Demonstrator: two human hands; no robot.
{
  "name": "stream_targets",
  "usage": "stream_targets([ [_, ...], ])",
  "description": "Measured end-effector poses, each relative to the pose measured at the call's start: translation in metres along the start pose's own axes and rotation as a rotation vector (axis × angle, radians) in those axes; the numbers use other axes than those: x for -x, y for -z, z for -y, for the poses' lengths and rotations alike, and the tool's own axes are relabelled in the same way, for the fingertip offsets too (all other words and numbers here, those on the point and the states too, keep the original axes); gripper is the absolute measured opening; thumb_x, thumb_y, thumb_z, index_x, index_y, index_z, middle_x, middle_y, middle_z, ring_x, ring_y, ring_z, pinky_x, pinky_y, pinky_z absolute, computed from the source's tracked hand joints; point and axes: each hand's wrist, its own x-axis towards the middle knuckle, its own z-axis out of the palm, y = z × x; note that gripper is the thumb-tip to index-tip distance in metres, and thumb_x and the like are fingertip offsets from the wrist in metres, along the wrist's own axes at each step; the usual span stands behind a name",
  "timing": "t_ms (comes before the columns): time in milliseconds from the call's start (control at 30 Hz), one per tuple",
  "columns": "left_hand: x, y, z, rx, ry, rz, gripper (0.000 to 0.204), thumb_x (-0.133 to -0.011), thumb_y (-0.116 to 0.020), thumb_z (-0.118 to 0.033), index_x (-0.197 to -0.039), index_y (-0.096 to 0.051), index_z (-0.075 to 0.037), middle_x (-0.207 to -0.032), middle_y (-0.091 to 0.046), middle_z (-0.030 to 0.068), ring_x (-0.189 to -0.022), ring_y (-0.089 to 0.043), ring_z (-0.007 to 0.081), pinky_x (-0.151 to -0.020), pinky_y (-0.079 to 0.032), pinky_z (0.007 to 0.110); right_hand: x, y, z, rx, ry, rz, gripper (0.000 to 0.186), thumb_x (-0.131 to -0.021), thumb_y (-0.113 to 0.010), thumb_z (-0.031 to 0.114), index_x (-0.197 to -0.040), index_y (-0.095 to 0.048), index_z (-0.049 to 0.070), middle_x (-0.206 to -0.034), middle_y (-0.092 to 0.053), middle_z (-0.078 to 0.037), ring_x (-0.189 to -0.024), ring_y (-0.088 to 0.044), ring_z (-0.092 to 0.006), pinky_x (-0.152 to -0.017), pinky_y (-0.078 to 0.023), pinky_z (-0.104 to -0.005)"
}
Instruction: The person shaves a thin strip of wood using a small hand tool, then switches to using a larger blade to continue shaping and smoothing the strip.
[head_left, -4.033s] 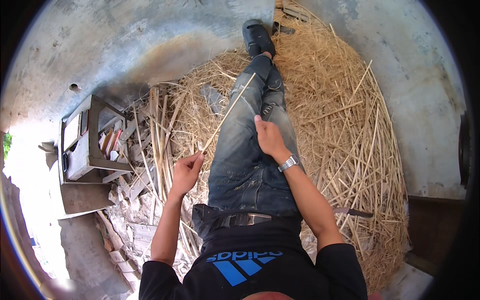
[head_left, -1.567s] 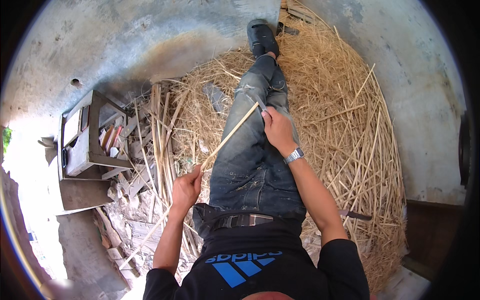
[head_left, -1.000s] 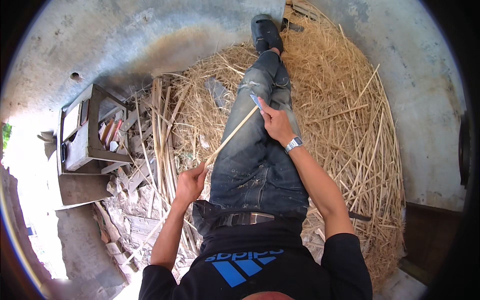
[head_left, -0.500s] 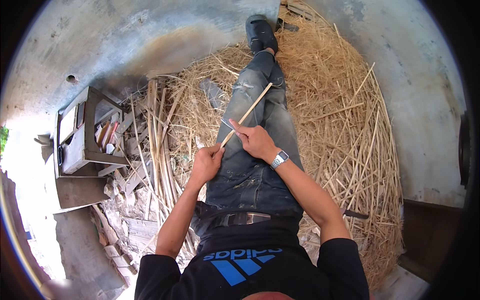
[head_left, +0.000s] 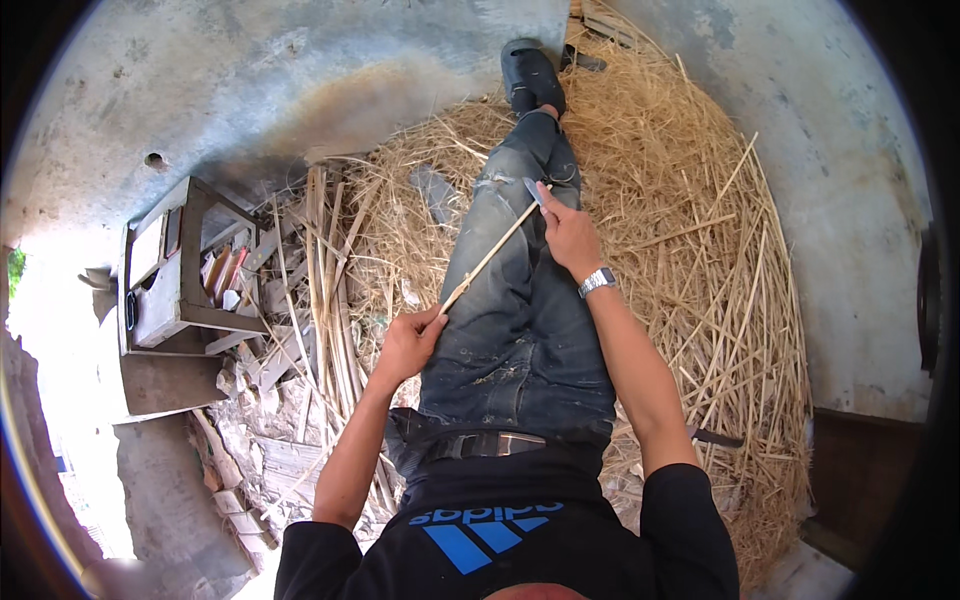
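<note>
A thin pale wooden stick point(head_left: 492, 254) slants over my outstretched legs, its lower end pinched by my left hand point(head_left: 408, 342). My right hand point(head_left: 571, 236) is closed round a small knife point(head_left: 533, 190), whose handle is hidden in the fingers. The blade lies against the stick near its far end. My index finger is stretched along the blade. Below both hands are my worn dark trousers point(head_left: 510, 330), dusted with pale debris.
A great heap of straw-like shavings and sticks point(head_left: 690, 290) lies to my right and beyond. At left, a wooden cabinet point(head_left: 200, 280) stands beside long upright strips point(head_left: 322, 240) and rubble. Grey walls point(head_left: 330, 60) enclose the place. A dark blade-like tool point(head_left: 716, 437) rests by my right elbow.
My right hand and the knife have slid away from me along the stick, from near my left hand to its far end. My left hand keeps hold of the lower end.
</note>
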Motion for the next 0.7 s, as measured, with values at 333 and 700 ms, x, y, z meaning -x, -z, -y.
stream_targets([
  [333,-0.02,-0.009,-0.001,0.117,0.059,0.061,0.034,-0.101,-0.072,-0.021,-0.123,-0.073,0.004,-0.08,-0.076,0.0156,-0.073,-0.064,0.0107,-0.069,-0.053,0.033,0.078,-0.024,0.07,-0.119,0.123,0.405,0.045,-0.099,-0.063,0.019,-0.144,-0.066,0.027,-0.079,-0.067,-0.026,-0.073,-0.07,-0.0402,-0.069,-0.056,-0.0456],
  [700,0.026,-0.017,-0.048,-0.097,-0.207,-0.344,0.029,-0.097,-0.076,-0.012,-0.122,-0.075,0.002,-0.07,-0.064,0.018,-0.055,-0.06,0.0173,-0.056,-0.046,0.034,0.071,0.013,0.058,-0.911,-0.15,-0.194,0.035,-0.1,-0.073,0.018,-0.13,-0.07,0.001,-0.076,-0.061,0.006,-0.066,-0.048,-0.0019,-0.061,-0.041,-0.0237],
])
